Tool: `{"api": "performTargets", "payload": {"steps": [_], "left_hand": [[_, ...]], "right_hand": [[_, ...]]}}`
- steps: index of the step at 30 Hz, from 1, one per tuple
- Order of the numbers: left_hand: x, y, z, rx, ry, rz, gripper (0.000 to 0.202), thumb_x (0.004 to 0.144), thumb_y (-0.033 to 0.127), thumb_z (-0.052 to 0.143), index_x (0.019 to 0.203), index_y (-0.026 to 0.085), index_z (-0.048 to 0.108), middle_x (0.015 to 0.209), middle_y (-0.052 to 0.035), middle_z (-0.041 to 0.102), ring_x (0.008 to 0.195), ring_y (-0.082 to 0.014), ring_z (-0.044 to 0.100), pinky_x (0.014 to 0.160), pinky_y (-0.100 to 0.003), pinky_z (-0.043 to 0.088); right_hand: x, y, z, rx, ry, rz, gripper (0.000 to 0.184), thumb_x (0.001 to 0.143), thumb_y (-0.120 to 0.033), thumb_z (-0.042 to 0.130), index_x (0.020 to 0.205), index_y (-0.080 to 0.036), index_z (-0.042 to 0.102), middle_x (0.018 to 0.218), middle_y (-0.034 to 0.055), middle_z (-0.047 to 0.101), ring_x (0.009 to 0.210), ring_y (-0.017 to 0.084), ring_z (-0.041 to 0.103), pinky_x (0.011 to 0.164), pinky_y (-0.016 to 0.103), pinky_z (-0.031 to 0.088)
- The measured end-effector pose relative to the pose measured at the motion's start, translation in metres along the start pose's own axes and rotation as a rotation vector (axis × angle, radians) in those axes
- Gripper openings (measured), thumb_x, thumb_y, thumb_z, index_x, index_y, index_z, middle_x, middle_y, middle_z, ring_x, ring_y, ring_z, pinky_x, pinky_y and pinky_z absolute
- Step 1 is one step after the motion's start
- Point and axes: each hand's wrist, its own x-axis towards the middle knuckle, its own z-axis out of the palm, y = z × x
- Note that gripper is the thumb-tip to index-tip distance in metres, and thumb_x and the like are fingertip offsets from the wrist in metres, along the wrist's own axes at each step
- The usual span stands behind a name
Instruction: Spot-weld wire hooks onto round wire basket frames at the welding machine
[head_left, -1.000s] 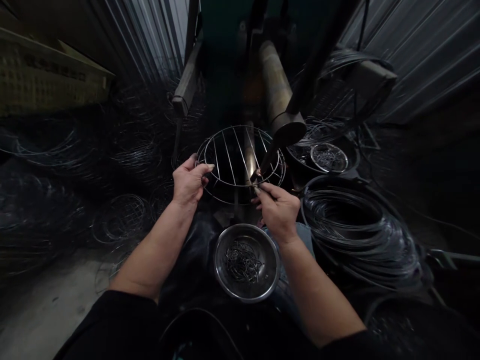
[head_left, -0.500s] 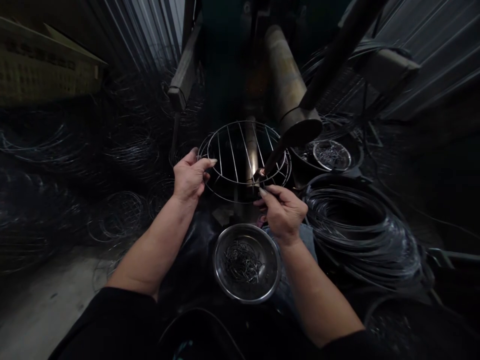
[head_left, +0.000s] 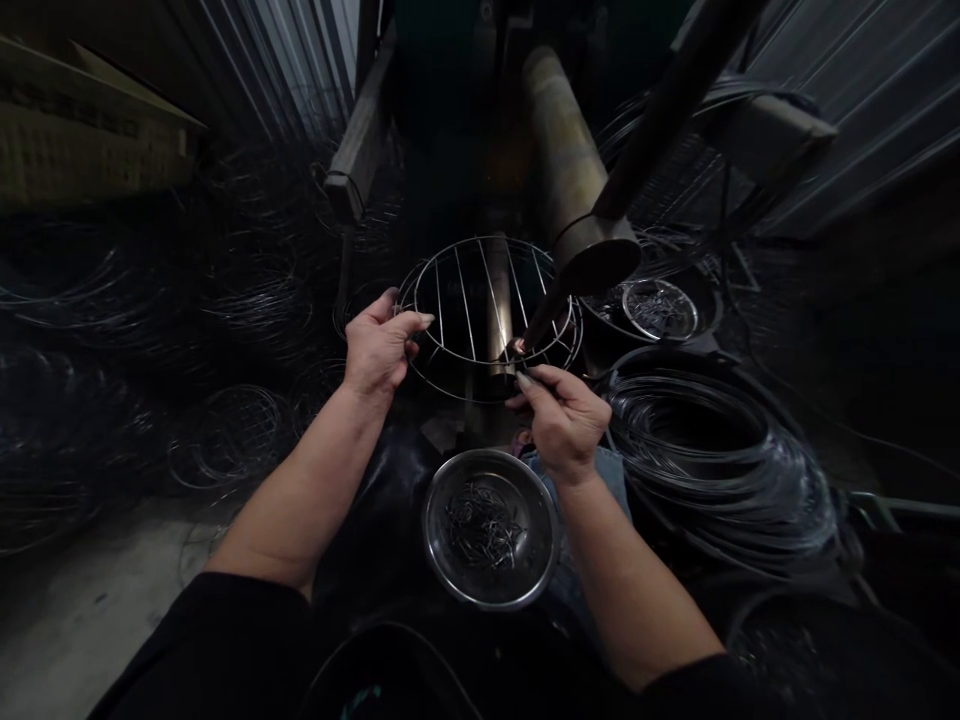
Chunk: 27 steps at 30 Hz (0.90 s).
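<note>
A round wire rack point(head_left: 469, 305) with parallel bars and an outer ring is held level in front of a machine. My left hand point(head_left: 379, 345) is closed on its left rim, thumb on top. My right hand point(head_left: 566, 420) pinches something small and dark at the near rim; what it is I cannot make out. Just above those fingertips, the copper-coloured tip point(head_left: 517, 346) of a slanting dark electrode arm meets the rack's near edge. A brass-coloured post point(head_left: 500, 310) stands under the bars. Below the rack sits a steel bowl point(head_left: 491, 590) holding short wire pieces point(head_left: 486, 525).
A thick metal cylinder point(head_left: 574, 150) juts toward me above the rack. On the right lie a big wire coil point(head_left: 750, 480) and another bowl of small pieces point(head_left: 660, 310). Wire rings point(head_left: 232, 430) are piled at left, near a yellowish box point(head_left: 90, 130).
The view has shifted very slightly. Both hands keep their hold at the rack, and its near edge stays at the copper-coloured tip.
</note>
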Motion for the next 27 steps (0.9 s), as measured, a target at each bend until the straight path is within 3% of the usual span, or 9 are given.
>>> {"api": "performTargets", "payload": {"steps": [4, 13, 18, 21, 27], "left_hand": [[0.004, -0.001, 0.002, 0.011, -0.009, 0.004, 0.068, 0.050, 0.008, 0.075, 0.117, 0.011, 0.060, 0.067, 0.0021, 0.057, 0.052, -0.0089, 0.052, 0.038, -0.018, 0.032], [0.010, 0.000, 0.005, 0.018, 0.026, -0.066, 0.067, 0.049, 0.005, 0.074, 0.114, 0.013, 0.061, 0.065, 0.0008, 0.057, 0.052, -0.0099, 0.052, 0.041, -0.018, 0.031], [0.012, -0.002, 0.003, 0.035, 0.018, -0.062, 0.067, 0.048, 0.008, 0.075, 0.113, 0.012, 0.061, 0.065, -0.0002, 0.058, 0.053, -0.0113, 0.053, 0.041, -0.019, 0.032], [0.013, -0.004, 0.003, 0.036, 0.001, -0.058, 0.064, 0.045, 0.010, 0.075, 0.108, 0.011, 0.061, 0.065, 0.0003, 0.058, 0.053, -0.0113, 0.052, 0.040, -0.019, 0.033], [0.014, -0.003, 0.004, 0.035, 0.017, -0.056, 0.060, 0.043, 0.010, 0.074, 0.101, 0.012, 0.061, 0.064, 0.0001, 0.058, 0.054, -0.0118, 0.053, 0.040, -0.019, 0.032]], "right_hand": [[0.004, -0.004, 0.001, 0.020, 0.002, 0.018, 0.015, 0.073, -0.030, 0.070, 0.081, -0.017, 0.070, 0.070, 0.0020, 0.069, 0.050, 0.017, 0.065, 0.044, 0.026, 0.054], [0.012, -0.013, 0.006, 0.060, 0.006, 0.016, 0.013, 0.072, -0.027, 0.069, 0.075, -0.015, 0.069, 0.066, 0.0015, 0.066, 0.047, 0.014, 0.062, 0.043, 0.022, 0.048], [0.007, -0.012, -0.009, -0.238, -0.146, -0.001, 0.022, 0.080, -0.031, 0.063, 0.095, -0.018, 0.072, 0.065, 0.0009, 0.066, 0.057, 0.016, 0.064, 0.053, 0.026, 0.053], [0.005, -0.007, -0.014, -0.359, -0.118, -0.070, 0.020, 0.080, -0.029, 0.061, 0.093, -0.019, 0.073, 0.069, 0.0017, 0.068, 0.063, 0.018, 0.065, 0.058, 0.028, 0.054], [0.005, -0.003, -0.003, -0.137, -0.062, 0.037, 0.019, 0.075, -0.029, 0.064, 0.086, -0.017, 0.073, 0.069, 0.0018, 0.069, 0.054, 0.017, 0.064, 0.052, 0.028, 0.053]]}}
